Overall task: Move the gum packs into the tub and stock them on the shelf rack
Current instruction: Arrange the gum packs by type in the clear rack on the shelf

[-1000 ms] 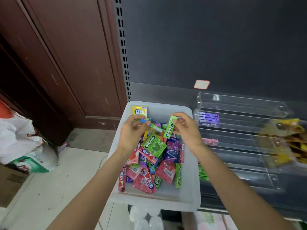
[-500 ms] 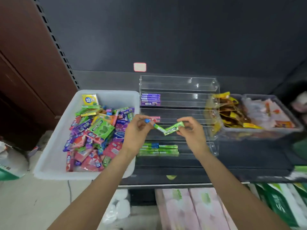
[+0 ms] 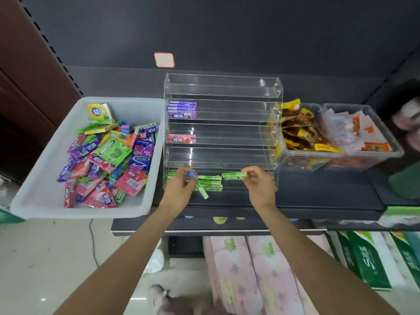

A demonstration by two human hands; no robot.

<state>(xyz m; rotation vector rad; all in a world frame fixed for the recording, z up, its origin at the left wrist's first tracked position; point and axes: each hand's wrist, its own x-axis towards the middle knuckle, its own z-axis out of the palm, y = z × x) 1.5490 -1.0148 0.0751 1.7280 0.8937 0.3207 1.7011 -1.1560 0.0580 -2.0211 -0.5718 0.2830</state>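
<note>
A white tub (image 3: 45,176) on the left holds several mixed gum packs (image 3: 111,153). Beside it stands a clear tiered rack (image 3: 222,130) with purple packs (image 3: 181,109) on an upper tier, one red pack (image 3: 181,138) below them and a stack of green packs (image 3: 210,183) on the lowest tier. My left hand (image 3: 178,192) pinches a slim green gum pack with a blue end (image 3: 201,189), tilted down in front of that stack. My right hand (image 3: 259,186) pinches a green Doublemint pack (image 3: 233,176), held level at the lowest tier's opening.
A clear bin of snack packets (image 3: 336,135) sits right of the rack on the dark shelf (image 3: 318,196). Pink tissue packs (image 3: 245,269) and green packages (image 3: 368,258) lie on the level below. A brown door (image 3: 27,71) is at far left.
The view swung right from the tub to the rack. Both hands carried their green packs from over the tub down to the rack's lowest tier and moved apart.
</note>
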